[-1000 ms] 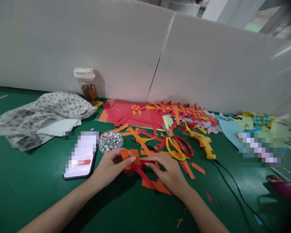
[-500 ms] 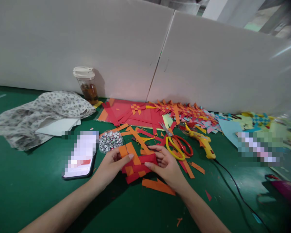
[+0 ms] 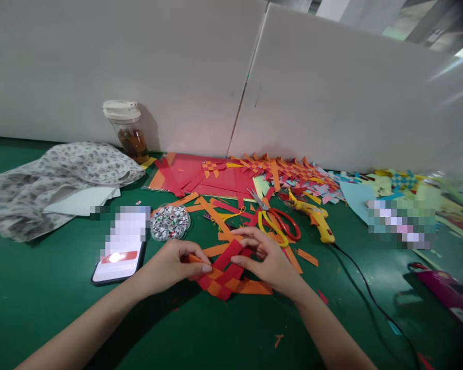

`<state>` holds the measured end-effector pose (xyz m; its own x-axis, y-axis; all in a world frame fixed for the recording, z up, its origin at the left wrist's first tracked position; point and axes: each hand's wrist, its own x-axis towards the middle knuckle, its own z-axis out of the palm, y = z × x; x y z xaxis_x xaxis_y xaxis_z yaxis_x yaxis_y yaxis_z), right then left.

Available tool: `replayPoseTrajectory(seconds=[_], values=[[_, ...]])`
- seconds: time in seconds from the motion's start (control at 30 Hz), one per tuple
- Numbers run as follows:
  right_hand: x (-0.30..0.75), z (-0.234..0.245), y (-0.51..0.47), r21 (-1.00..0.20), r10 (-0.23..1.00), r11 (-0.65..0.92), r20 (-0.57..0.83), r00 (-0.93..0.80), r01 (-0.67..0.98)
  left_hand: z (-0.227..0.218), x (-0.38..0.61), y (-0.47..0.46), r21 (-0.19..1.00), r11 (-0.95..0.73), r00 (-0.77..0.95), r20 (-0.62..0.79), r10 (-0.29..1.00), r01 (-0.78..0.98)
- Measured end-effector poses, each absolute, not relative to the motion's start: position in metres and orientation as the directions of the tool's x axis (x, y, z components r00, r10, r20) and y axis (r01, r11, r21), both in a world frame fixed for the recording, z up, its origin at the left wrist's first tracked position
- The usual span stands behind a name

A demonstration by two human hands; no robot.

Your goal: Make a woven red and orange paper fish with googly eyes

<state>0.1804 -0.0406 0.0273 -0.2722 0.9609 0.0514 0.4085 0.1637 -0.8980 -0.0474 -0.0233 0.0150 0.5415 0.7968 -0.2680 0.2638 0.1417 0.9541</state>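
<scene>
Red and orange paper strips cross over and under each other in a small woven paper piece (image 3: 220,285), held just above the green table. My left hand (image 3: 181,262) pinches its orange strips at the left side, thumb on top. At the upper right, my right hand (image 3: 260,257) has thumb and fingers closed around a red strip of the piece. Loose orange strips (image 3: 254,287) lie behind and beside the weave. Scissors (image 3: 275,221) with red and yellow handles rest just beyond my right hand. Near my left hand sits a round clear case of googly eyes (image 3: 170,222).
A phone (image 3: 121,244) lies at left, beside a patterned cloth (image 3: 61,180) and a lidded cup (image 3: 127,131). A yellow glue gun (image 3: 314,216) trails its black cord (image 3: 364,282) rightward. Finished woven pieces (image 3: 285,172) and red paper (image 3: 219,182) line the white partition (image 3: 139,61).
The woven piece has turned in my hands, so its strips now run diagonally and a red strip points up toward my right fingers. The whole view has shifted slightly.
</scene>
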Motion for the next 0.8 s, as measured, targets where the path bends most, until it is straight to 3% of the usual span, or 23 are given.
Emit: replayPoseTrajectory(seconds=[0.17,0.33,0.53,0.8], values=[[0.177,0.024,-0.040,-0.946,0.971,0.129,0.059,-0.232,0.299,0.020,-0.049,-0.024,0.940,0.234,0.642,-0.340,0.688,0.247],[0.168,0.017,-0.036,-0.985,0.992,0.124,0.122,-0.022,0.120,0.018,-0.045,-0.025,0.951,0.275,0.596,-0.304,0.743,0.143],[0.166,0.003,-0.034,-0.995,0.996,-0.081,-0.079,-0.043,-0.052,0.019,-0.037,-0.025,0.948,0.318,0.415,-0.301,0.858,0.031],[0.165,0.011,-0.034,-0.980,0.982,-0.186,-0.188,0.026,-0.075,0.017,-0.034,-0.026,0.924,0.363,0.307,-0.313,0.899,-0.121]])
